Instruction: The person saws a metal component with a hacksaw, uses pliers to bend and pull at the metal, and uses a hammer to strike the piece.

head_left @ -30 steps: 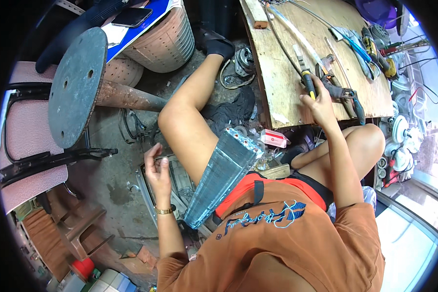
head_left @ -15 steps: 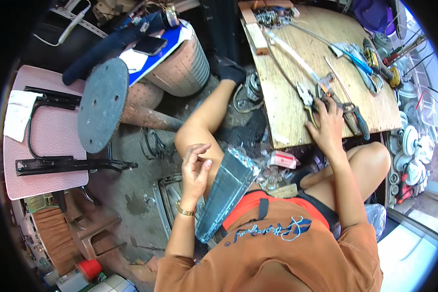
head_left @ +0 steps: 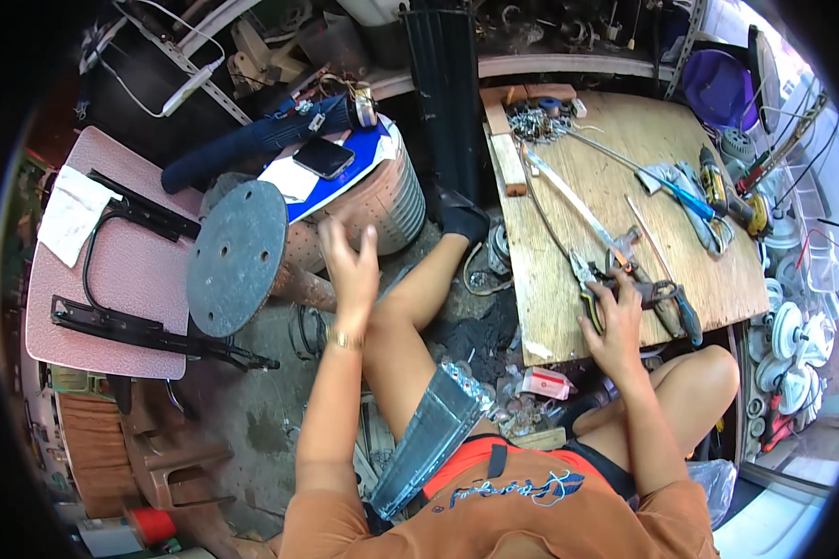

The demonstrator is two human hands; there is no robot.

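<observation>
My left hand (head_left: 350, 270), a gold band at its wrist, is raised in front of the perforated metal drum (head_left: 396, 191), fingers apart and slightly blurred; nothing shows in it. My right hand (head_left: 617, 321) lies over the near edge of the wooden board (head_left: 569, 205), its spread fingers bent down among hand tools. Yellow-and-black-handled pliers (head_left: 587, 287) lie beside its thumb and forefinger. Dark-handled tools (head_left: 660, 293) lie by its other fingers, and a hammer (head_left: 625, 244) is just beyond. Across my thigh leans a tapered grey metal piece (head_left: 429, 438).
A round metal plate on a post (head_left: 238, 261) stands left, near a pink padded chair (head_left: 112, 317). A phone (head_left: 324, 158) lies on a blue folder atop the drum. A drill (head_left: 718, 186) and gloves rest at the board's right. White pulley-like parts (head_left: 788, 335) line the right side.
My left hand has moved up and forward, from above my thigh toward the drum. My right hand stays at the tools, its fingers more bent. The view has tilted upward.
</observation>
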